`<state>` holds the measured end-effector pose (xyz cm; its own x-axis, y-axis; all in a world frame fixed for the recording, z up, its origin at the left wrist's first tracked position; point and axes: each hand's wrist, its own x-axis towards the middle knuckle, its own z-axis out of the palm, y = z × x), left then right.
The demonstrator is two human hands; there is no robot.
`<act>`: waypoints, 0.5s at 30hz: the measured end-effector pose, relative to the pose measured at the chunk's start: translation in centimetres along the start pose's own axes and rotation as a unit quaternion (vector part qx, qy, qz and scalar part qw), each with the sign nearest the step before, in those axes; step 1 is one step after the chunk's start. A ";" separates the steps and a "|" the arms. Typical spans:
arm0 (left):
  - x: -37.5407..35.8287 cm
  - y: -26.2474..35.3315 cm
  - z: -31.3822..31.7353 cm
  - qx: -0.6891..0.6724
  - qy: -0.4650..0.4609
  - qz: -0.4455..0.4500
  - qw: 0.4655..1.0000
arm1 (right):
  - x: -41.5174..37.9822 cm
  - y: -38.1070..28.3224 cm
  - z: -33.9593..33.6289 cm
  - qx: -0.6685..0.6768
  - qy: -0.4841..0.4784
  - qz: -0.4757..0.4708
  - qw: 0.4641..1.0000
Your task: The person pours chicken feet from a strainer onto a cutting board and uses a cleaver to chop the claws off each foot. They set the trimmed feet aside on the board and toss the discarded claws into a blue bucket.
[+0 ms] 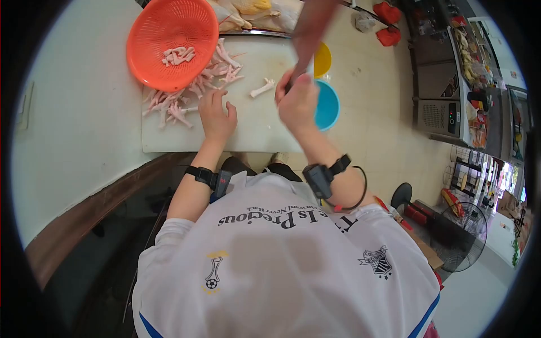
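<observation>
My right hand is wrapped round the handle of a cleaver, raised at the board's right side with its blade smeared by motion. A single chicken foot lies on the white cutting board between my hands. Beside a heap of chicken feet, my left hand is low over the board, thumb apart from the fingers and nothing visible in it. An orange plastic colander rests tilted over part of the heap, with a few pale pieces inside.
Whole plucked chickens lie in a tray beyond the board. A blue basin and a yellow container stand to the right. A wall borders the left. A fan stands at the lower right.
</observation>
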<state>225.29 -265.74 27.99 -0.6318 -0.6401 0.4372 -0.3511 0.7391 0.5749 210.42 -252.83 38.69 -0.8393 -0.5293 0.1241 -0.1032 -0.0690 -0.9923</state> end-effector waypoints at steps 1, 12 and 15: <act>0.1 -0.1 -0.1 0.002 0.002 -0.002 1.000 | -1.5 5.7 -0.3 -0.140 -0.039 0.064 0.987; 1.9 0.0 7.2 -0.017 -0.129 0.072 0.989 | -3.3 7.8 -2.6 -0.096 -0.088 0.395 0.909; 2.6 0.1 7.1 0.019 -0.130 0.130 0.983 | -5.1 7.2 -3.6 -0.105 -0.100 0.392 0.908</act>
<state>218.75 -265.82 24.27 -0.8564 -0.3581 0.3719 -0.1771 0.8805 0.4398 212.03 -247.57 30.93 -0.5868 -0.4914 -0.6436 0.3667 0.5474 -0.7523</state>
